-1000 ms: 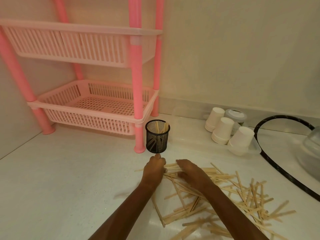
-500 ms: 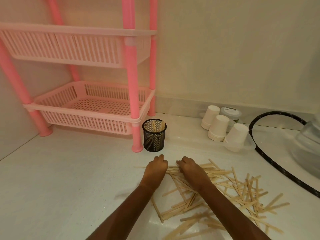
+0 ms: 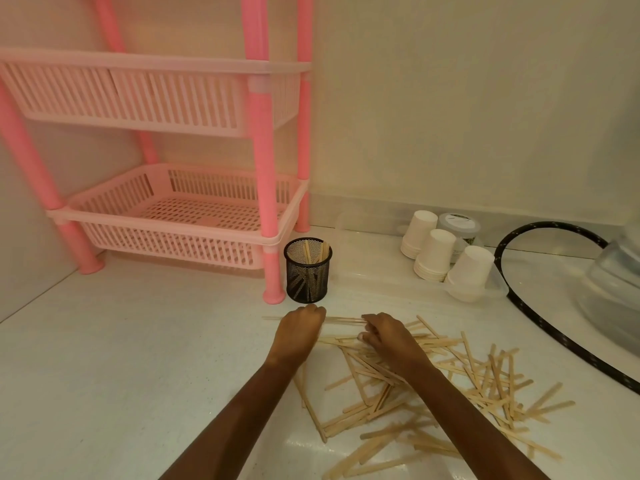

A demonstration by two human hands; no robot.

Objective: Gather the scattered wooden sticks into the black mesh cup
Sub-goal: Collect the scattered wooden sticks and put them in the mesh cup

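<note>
One white counter, bearing everything else, against a pale wall.

One pink rack at the back left: four pink posts and two slatted baskets, the upper basket above the lower basket, nothing visible in either.

One black hoop lying flat at the right, cut off by the frame edge. One clear container inside its curve, only partly in view.

One clear tray along the back edge, right of the rack. Three stacks of white paper cups upside down at its right end, close together; the number of cups per stack too small to tell. One grey-lidded jar just behind them.

Two bare forearms reaching in from the bottom edge. Left hand knuckles-up just in front of the cup, fingers curled down over a few sticks, one long stick poking out on either side of it. Right hand just beside it and apart from it, fingers bent, tips clasping the near edge of the pile.

One black mesh cup, upright, just beside the foot of the rack's front right post. At least three sticks already standing inside, leaning on its right wall.

Loose wooden sticks: dozens, flat and criss-crossed on the counter in front of the cup and out to the right, too overlapped to count.
</note>
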